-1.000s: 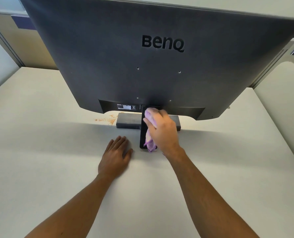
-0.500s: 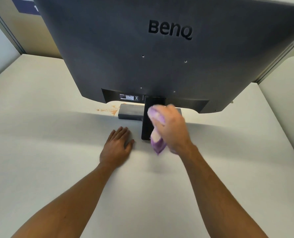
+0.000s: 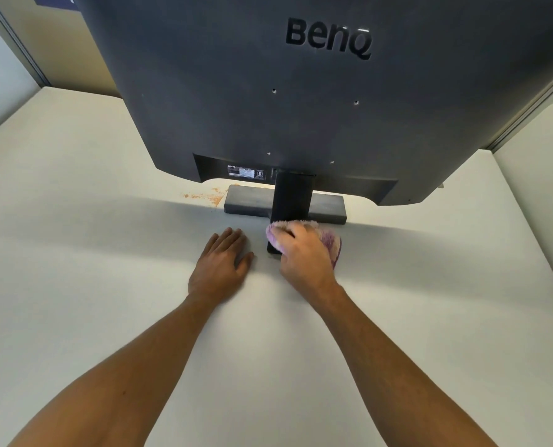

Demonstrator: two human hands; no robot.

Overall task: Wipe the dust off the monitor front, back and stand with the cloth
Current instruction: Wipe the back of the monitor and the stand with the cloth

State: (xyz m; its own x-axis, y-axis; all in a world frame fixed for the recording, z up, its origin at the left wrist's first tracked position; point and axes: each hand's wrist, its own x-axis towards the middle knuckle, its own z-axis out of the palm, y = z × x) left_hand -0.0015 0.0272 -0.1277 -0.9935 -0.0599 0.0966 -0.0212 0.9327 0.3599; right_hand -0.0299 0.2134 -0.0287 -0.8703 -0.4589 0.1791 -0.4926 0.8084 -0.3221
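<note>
Left hand (image 3: pixel 221 265): flat and empty, palm down on the surface (image 3: pixel 107 285), fingers together and pointing toward the far edge, just beside the foot of the stand, to its left.
Right hand (image 3: pixel 304 253): fingers curled down over the cloth, gripping it and pressing it onto the near end of the stand's foot.
Cloth (image 3: pixel 328 237): fluffy, deep-pile fabric, pale pink with purple streaks; bunched under the right hand, with pile showing past the fingers and on the hand's right side.
Monitor (image 3: pixel 301 108): back faces the camera, standing toward the far edge of the surface; matte dark grey plastic, finely textured, raised "BenQ" logo, four small screw holes, a white label strip near its bottom edge.
Stand (image 3: pixel 292 198): smooth black rectangular neck running down from the monitor's lower middle to a flat foot that reaches toward the near edge; a grey rectangular base bar (image 3: pixel 246 203) lies crosswise behind it.
Surface: off-white, matte, smooth; the monitor's shadow falls across it around both hands.
Stain (image 3: pixel 210 197): orange-brown specks on the surface just left of the base bar.
Containers: none in view.
</note>
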